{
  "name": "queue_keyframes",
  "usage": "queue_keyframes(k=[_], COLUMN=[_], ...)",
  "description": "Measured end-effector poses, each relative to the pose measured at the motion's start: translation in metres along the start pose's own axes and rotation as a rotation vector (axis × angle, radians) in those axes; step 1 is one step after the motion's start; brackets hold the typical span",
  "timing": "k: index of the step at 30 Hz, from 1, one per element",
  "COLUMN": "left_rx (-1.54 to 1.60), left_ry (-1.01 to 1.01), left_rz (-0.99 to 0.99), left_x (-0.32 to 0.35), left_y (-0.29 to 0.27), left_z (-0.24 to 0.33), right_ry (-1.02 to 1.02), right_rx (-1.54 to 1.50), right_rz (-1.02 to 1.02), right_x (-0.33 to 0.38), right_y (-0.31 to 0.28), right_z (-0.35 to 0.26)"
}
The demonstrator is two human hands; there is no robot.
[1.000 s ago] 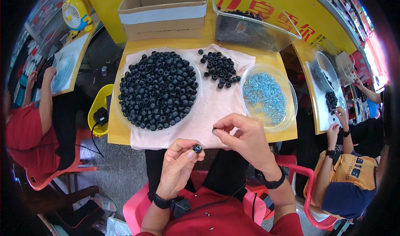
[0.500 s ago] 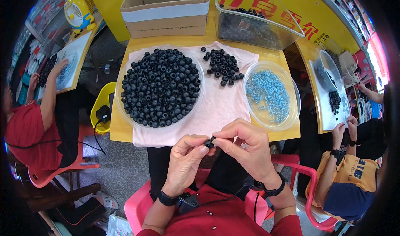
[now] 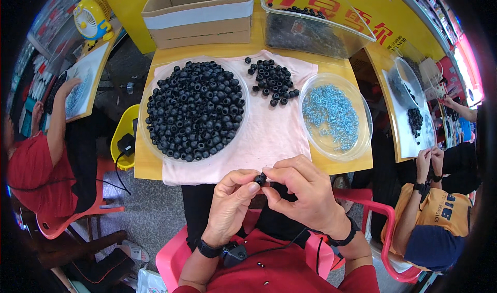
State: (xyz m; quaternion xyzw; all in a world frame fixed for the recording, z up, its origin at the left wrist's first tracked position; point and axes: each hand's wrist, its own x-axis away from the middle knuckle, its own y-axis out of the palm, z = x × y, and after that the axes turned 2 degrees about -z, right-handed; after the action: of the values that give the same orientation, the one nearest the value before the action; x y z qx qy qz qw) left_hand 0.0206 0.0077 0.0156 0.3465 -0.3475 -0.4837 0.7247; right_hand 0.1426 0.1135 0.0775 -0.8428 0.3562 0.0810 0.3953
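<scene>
In front of my body, just off the table's near edge, my left hand (image 3: 234,205) pinches a small round black bead (image 3: 260,179) between thumb and fingertips. My right hand (image 3: 304,189) meets it from the other side, its thumb and forefinger closed on the same bead. Whether a smaller piece sits between the right fingertips is hidden. Beyond my hands, a round clear tray (image 3: 243,137) is heaped with black beads (image 3: 196,109) that have holes. Loose black beads (image 3: 274,81) lie on the pink cloth (image 3: 277,132). At right, a shallow clear dish (image 3: 365,143) holds tiny blue translucent pieces (image 3: 334,114).
A cardboard box (image 3: 199,31) and a clear bin (image 3: 316,37) of black pieces stand at the table's back. A yellow basket (image 3: 124,137) is at left. Co-workers sit on both sides, one in a red sleeve (image 3: 39,169), one in a yellow-and-navy shirt (image 3: 435,225).
The right fingertips have come down against the bead; a dark part seen between them earlier is now together with the left hand's bead. The view has shifted slightly.
</scene>
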Motion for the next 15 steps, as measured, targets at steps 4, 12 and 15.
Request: queue_keyframes(k=[4, 12, 15], left_rx=[0.031, 0.047, 0.057], left_ry=[-0.065, -0.067, -0.055], left_rz=[-0.001, 0.044, 0.027], left_x=[-0.001, 0.005, 0.006], left_y=[0.003, 0.008, 0.007], left_z=[0.0, -0.006, -0.008], right_ry=[-0.104, -0.203, -0.259], right_rx=[0.138, 0.15, 0.146], right_rz=[0.0, -0.005, -0.052], right_x=[0.001, 0.003, 0.004], right_y=[-0.001, 0.001, -0.001], right_z=[0.006, 0.011, 0.01])
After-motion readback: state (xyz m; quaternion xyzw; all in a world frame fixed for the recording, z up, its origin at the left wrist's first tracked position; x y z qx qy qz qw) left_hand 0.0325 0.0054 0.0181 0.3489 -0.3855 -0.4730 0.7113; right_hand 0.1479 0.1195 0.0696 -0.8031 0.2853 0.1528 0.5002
